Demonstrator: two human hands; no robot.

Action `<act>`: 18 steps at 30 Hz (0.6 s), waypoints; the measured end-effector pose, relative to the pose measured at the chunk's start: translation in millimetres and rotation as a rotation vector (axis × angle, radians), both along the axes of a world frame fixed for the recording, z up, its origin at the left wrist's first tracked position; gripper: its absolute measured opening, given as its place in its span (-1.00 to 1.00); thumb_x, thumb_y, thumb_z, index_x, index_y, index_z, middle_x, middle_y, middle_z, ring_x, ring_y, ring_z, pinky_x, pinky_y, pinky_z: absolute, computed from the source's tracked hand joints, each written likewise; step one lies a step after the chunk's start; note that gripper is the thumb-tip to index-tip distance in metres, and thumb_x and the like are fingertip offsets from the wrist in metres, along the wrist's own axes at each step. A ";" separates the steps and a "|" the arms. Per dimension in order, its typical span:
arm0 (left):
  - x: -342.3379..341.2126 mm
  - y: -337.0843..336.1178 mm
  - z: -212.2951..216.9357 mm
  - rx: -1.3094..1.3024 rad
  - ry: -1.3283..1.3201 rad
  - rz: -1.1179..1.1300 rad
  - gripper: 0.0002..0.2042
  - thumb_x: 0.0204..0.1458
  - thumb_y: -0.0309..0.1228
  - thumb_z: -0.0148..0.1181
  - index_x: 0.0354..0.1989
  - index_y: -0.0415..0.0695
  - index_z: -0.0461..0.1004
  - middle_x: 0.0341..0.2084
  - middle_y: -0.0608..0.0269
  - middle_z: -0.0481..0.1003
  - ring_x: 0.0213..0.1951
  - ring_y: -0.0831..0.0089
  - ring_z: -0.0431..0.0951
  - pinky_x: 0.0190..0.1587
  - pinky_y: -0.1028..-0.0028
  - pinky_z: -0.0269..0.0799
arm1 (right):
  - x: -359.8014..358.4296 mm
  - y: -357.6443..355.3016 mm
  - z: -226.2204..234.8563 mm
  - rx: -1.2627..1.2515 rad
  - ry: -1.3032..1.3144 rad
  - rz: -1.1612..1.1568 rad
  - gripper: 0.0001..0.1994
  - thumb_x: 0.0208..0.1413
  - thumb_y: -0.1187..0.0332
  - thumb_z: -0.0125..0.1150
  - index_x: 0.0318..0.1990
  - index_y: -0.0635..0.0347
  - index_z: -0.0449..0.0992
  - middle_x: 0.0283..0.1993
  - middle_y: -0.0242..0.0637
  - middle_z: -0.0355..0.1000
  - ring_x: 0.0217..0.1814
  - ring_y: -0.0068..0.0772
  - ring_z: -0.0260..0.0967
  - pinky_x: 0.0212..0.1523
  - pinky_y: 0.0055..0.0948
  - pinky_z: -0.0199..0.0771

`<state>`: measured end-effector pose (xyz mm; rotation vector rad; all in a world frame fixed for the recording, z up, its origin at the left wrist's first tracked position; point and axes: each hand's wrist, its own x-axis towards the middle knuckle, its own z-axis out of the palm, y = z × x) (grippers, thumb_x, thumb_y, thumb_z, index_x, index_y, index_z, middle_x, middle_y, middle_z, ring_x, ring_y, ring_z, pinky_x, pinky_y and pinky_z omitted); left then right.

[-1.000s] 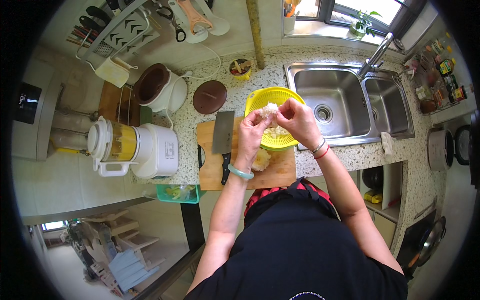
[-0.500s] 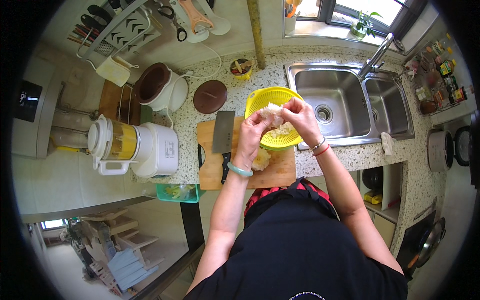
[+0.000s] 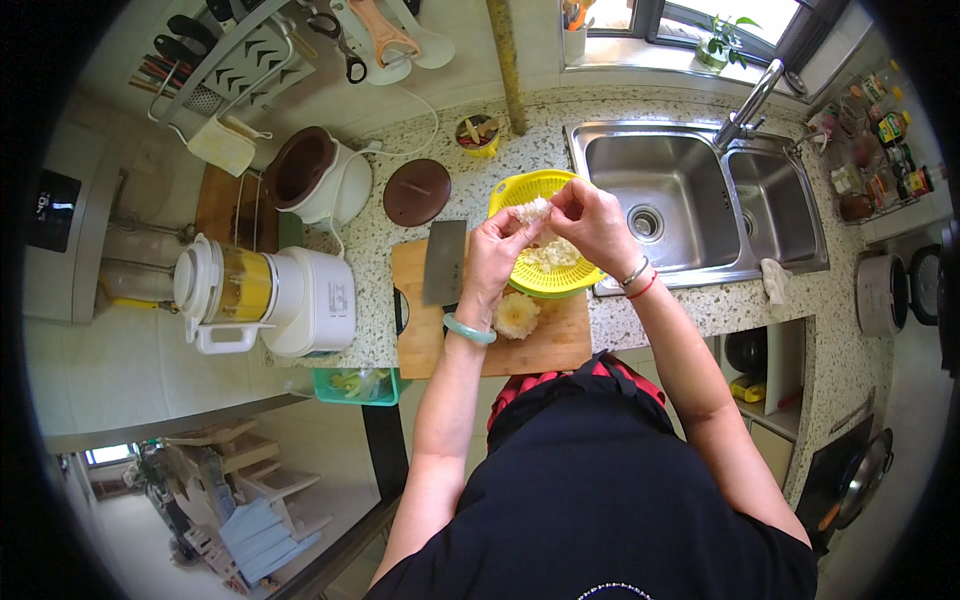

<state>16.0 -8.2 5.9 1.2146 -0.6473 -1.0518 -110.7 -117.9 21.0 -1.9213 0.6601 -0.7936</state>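
A frilly off-white clump of snow fungus [image 3: 534, 209] is pinched in the fingertips of my left hand [image 3: 492, 250]. My right hand [image 3: 598, 222] is closed at the clump's right side, thumb and fingers pressed together on its edge; the bit between them is mostly hidden. Below both hands, a yellow colander [image 3: 507, 192] holds torn pale pieces [image 3: 554, 257]. Another yellowish-white snow fungus head [image 3: 516, 316] lies on the wooden cutting board [image 3: 560, 347], beside my left wrist. A cleaver [image 3: 445, 262] rests on the board's left part, its handle partly behind my left forearm.
To the right is a double steel sink [image 3: 655, 180] with a faucet [image 3: 750, 105]. On the left stand a blender [image 3: 270, 295] and a white cooker with a brown pot [image 3: 330, 180]; a brown lid [image 3: 417, 192] lies nearby. A small yellow container [image 3: 480, 138] sits behind the colander.
Both hands have shifted slightly left and up, and the clump between them looks smaller. More of the fungus head on the board shows now.
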 end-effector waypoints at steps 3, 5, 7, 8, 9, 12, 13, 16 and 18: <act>-1.3 -0.7 -7.5 -0.020 0.105 -0.013 -0.78 0.10 -0.48 0.18 -0.09 -0.24 0.49 -0.25 0.26 0.55 -0.26 0.57 0.55 -0.14 0.55 0.49 | 3.5 -1.4 -12.2 0.164 -0.016 -0.041 -0.85 -0.04 0.43 0.25 -0.42 0.34 0.45 -0.50 -0.29 0.47 -0.49 -0.58 0.41 -0.43 -0.55 0.46; -2.0 3.0 -10.0 -0.038 0.188 -0.029 -0.77 0.11 -0.49 0.15 -0.06 -0.24 0.47 -0.22 0.25 0.54 -0.23 0.53 0.55 -0.11 0.51 0.51 | 3.6 -4.8 -23.5 0.457 -0.104 -0.053 -0.85 -0.06 0.44 0.25 -0.43 0.34 0.44 -0.49 -0.32 0.47 -0.47 -0.60 0.42 -0.44 -0.58 0.47; -0.3 4.9 -13.4 -0.062 0.260 -0.015 -0.75 0.12 -0.51 0.13 -0.02 -0.24 0.43 -0.19 0.23 0.53 -0.19 0.49 0.55 -0.07 0.46 0.51 | -0.9 -6.8 -26.3 0.581 -0.170 -0.033 -0.88 -0.01 0.47 0.24 -0.41 0.35 0.45 -0.43 -0.32 0.48 -0.41 -0.61 0.44 -0.39 -0.61 0.49; 1.0 4.9 -16.0 -0.076 0.289 0.002 -0.73 0.12 -0.51 0.12 0.00 -0.25 0.42 -0.17 0.22 0.52 -0.16 0.46 0.55 -0.05 0.44 0.52 | -1.6 -8.3 -28.2 0.608 -0.196 -0.020 -0.89 0.00 0.48 0.23 -0.38 0.36 0.46 -0.41 -0.31 0.48 -0.40 -0.60 0.45 -0.37 -0.61 0.49; 0.6 4.9 -17.1 -0.089 0.320 0.018 -0.72 0.12 -0.52 0.11 0.02 -0.25 0.40 -0.15 0.21 0.51 -0.14 0.44 0.55 -0.03 0.41 0.52 | -2.9 -8.9 -30.7 0.635 -0.221 -0.010 -0.89 0.01 0.49 0.23 -0.36 0.36 0.47 -0.40 -0.30 0.49 -0.39 -0.59 0.45 -0.36 -0.60 0.50; -1.1 4.2 -17.9 -0.131 0.338 0.021 -0.69 0.13 -0.54 0.09 0.06 -0.26 0.36 -0.12 0.20 0.49 -0.11 0.41 0.54 0.01 0.37 0.51 | -2.4 -8.0 -37.8 0.163 -0.161 -0.063 -0.87 0.04 0.44 0.26 -0.29 0.31 0.54 -0.37 -0.29 0.51 -0.36 -0.64 0.46 -0.32 -0.57 0.48; -1.9 3.8 -16.6 -0.122 0.330 0.025 -0.69 0.13 -0.55 0.08 0.06 -0.26 0.35 -0.11 0.19 0.49 -0.11 0.41 0.53 0.02 0.38 0.50 | -2.1 -7.7 -38.2 -0.018 -0.140 -0.085 -0.87 0.04 0.43 0.27 -0.29 0.30 0.55 -0.37 -0.29 0.52 -0.36 -0.65 0.45 -0.32 -0.57 0.47; -3.4 3.0 -13.7 -0.106 0.311 0.037 -0.69 0.14 -0.57 0.05 0.07 -0.27 0.34 -0.11 0.19 0.48 -0.09 0.40 0.53 0.04 0.39 0.49 | -4.8 -4.9 -24.6 -0.105 -0.126 -0.118 -0.87 0.06 0.39 0.27 -0.31 0.27 0.56 -0.40 -0.30 0.52 -0.40 -0.63 0.44 -0.35 -0.54 0.45; -3.8 1.5 -13.7 -0.107 0.303 0.040 -0.69 0.14 -0.58 0.04 0.07 -0.27 0.33 -0.11 0.19 0.48 -0.09 0.40 0.53 0.06 0.39 0.48 | -7.2 -3.3 -18.5 0.054 -0.090 -0.054 -0.85 0.05 0.38 0.27 -0.29 0.28 0.55 -0.42 -0.28 0.51 -0.43 -0.58 0.44 -0.37 -0.54 0.45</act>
